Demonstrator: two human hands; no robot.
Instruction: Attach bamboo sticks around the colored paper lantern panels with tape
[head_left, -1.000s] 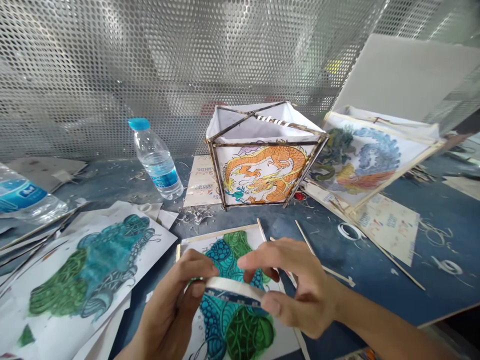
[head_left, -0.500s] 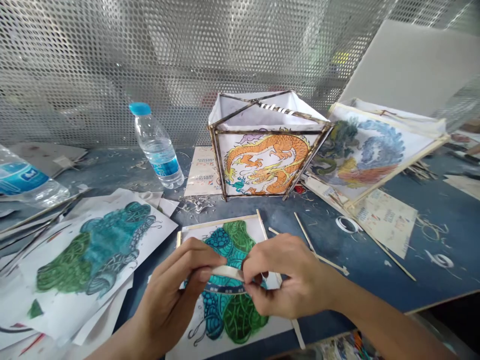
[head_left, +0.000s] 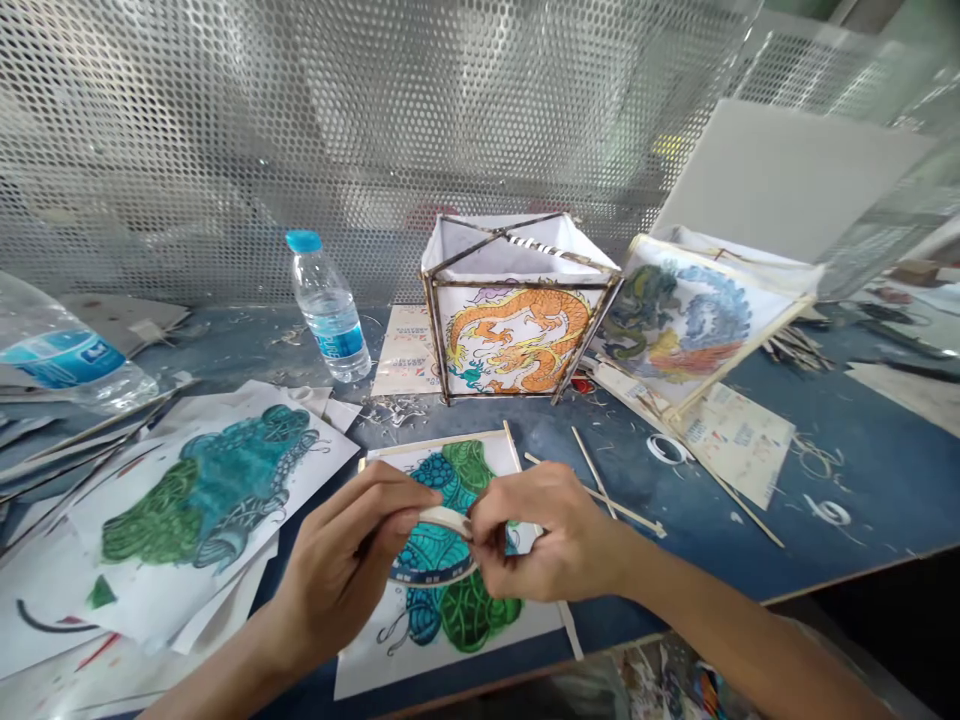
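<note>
Both hands hold a thin roll of tape (head_left: 448,518), white on its outer edge with dark blue print inside the ring. My left hand (head_left: 356,535) pinches its left side between thumb and fingers. At its right side, the bent fingers of my right hand (head_left: 536,530) close on the edge, hiding that part. Below the roll lies a white sheet with a green and blue patterned drawing (head_left: 480,610), partly covered by the hands. Pale thin sticks run along the sheet's top and right edges, one being the top stick (head_left: 435,447).
Behind stand an orange dragon lantern (head_left: 517,335) and a pale-framed lantern (head_left: 690,320). Water bottles (head_left: 330,310) and painted sheets (head_left: 225,490) are on the left. Loose sticks (head_left: 592,470), a white tape ring (head_left: 667,450) and scraps lie right. A perforated metal screen (head_left: 375,120) rises behind.
The view has shifted slightly, and the roll now shows more of its ring, tilted toward the camera. Both hands keep their grip on it.
</note>
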